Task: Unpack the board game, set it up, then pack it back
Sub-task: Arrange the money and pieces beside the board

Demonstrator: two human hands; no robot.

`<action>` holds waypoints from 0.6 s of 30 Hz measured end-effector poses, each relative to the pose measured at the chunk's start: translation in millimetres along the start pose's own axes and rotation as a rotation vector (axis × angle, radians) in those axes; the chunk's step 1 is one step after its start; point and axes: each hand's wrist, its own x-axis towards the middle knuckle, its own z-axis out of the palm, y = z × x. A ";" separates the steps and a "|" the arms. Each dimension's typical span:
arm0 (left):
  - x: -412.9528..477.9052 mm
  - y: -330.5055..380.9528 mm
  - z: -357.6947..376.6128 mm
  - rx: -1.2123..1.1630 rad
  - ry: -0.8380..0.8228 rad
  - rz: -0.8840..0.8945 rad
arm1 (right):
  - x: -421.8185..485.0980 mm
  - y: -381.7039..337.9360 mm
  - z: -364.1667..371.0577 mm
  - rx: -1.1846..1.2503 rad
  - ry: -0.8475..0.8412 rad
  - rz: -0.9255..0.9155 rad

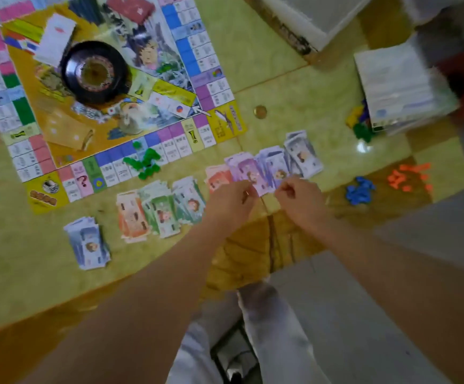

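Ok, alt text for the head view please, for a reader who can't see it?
A person's left hand and right hand pinch purple banknotes in a row of play-money piles on a tiled floor. Beyond lies the open game board with a roulette wheel on it; green pieces, blue pieces and orange pieces lie nearby.

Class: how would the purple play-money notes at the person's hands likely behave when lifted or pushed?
The purple notes look like thin paper, so they are probably floppy and very light. They lie fanned, not squared, so a push would likely slide them apart on the glossy surface. The left hand and right hand pinch them; the edges may crease.
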 end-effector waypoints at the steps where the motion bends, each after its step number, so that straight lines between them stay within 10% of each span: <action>1: 0.7 7.9 11.0 0.023 -0.064 -0.017 | -2.2 16.1 -3.2 -0.002 -0.019 0.034; 9: 10.1 45.9 74.7 0.289 -0.313 -0.089 | -19.1 82.6 -12.8 0.160 -0.007 0.052; 18: 27.9 87.4 82.8 0.279 -0.155 0.054 | -15.8 122.0 -46.7 0.103 0.332 0.289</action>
